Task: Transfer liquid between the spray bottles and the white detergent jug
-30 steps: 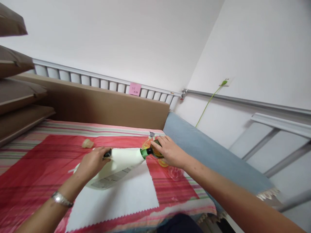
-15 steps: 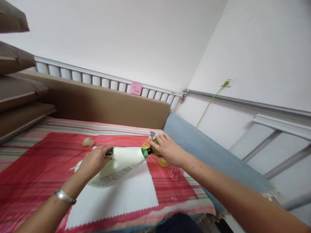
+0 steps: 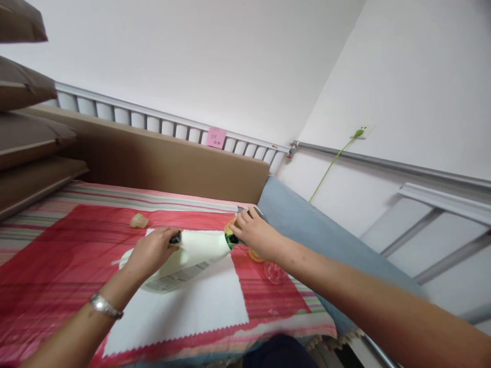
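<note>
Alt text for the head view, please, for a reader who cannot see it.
Two bare hands handle a large white bottle tipped on its side over a white cloth on a red striped tablecloth. The left hand grips its body, and the right hand is at its green neck.

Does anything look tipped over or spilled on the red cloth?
The white bottle is tipped almost flat above the white cloth, left hand on its body, right hand at its green neck. No spill shows.
</note>
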Demonstrator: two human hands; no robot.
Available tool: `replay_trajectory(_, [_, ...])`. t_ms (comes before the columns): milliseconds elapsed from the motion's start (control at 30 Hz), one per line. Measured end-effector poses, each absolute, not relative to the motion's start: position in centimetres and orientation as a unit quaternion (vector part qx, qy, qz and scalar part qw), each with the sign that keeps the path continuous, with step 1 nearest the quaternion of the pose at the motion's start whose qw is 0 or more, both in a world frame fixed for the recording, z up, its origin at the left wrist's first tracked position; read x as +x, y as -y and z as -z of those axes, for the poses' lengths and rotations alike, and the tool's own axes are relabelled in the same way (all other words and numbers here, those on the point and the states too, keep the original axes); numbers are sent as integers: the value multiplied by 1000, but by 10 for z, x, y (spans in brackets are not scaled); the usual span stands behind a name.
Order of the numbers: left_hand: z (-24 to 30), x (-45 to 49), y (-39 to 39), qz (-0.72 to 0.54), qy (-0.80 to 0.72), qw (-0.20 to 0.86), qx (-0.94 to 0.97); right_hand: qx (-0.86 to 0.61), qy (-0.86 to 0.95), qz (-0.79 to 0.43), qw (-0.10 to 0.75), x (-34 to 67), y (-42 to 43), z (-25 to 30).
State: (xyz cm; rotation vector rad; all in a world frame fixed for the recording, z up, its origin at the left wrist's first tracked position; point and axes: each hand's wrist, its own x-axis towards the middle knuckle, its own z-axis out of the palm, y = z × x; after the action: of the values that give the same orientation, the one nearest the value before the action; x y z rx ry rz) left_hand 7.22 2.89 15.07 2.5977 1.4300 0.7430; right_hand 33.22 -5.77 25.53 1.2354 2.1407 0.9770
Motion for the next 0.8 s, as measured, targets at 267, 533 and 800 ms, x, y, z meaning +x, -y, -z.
replay_trajectory(267, [-149,69,-29,-250,-465,52,848,448,-769,-358,281,311,50,-255])
replay_trajectory(533, [-150,67,-25,-246,-462,51,851,449,-772,-353,280,303,50,-251])
replay_trajectory(800, [-149,68,-21,-245,-466,43,849,475,-776,-319,265,300,54,-252])
